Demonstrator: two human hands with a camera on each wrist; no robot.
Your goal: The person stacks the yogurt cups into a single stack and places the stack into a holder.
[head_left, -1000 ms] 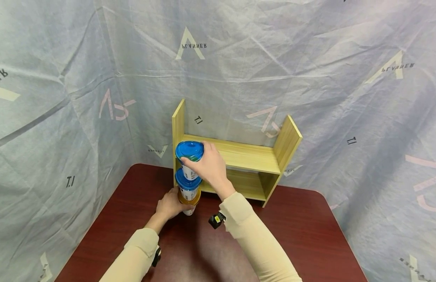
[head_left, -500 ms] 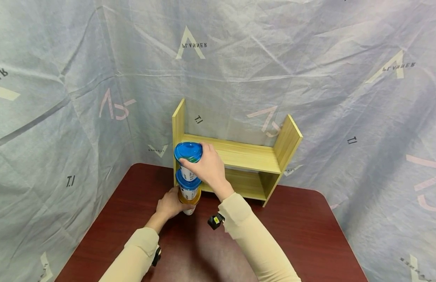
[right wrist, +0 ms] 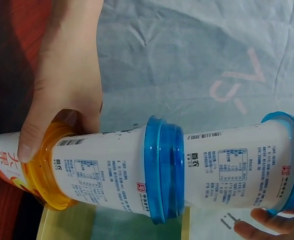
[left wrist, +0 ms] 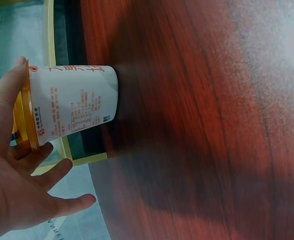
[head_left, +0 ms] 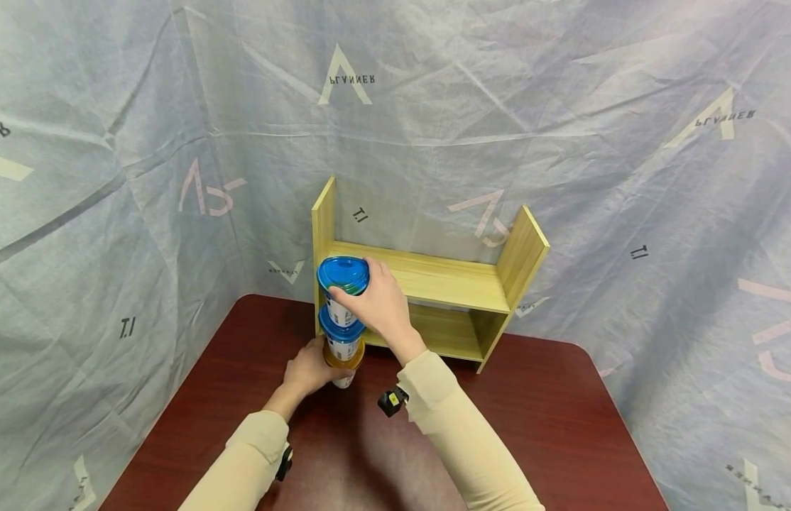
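Three lidded white paper cups form an upright stack on the table, in front of the shelf's left end. The bottom cup (left wrist: 77, 102) has a yellow-orange lid (right wrist: 44, 170) and orange print. Above it stands the middle cup (right wrist: 104, 172), blue-lidded with blue print. A matching top cup (right wrist: 232, 167) rests on that lid and leans slightly in the right wrist view. My left hand (head_left: 308, 369) grips the bottom cup around its lid, thumb on the near side. With thumb and fingers on opposite sides of the top lid (head_left: 343, 274), my right hand (head_left: 384, 301) holds the top cup.
A pale wooden two-tier shelf (head_left: 446, 280) with raised side panels stands at the back of the dark red table (head_left: 530, 419). Grey printed cloth (head_left: 421, 106) hangs behind and at both sides.
The top cup and right hand shift very slightly left, then back again. Both hands keep their hold, and the stack stays in place.
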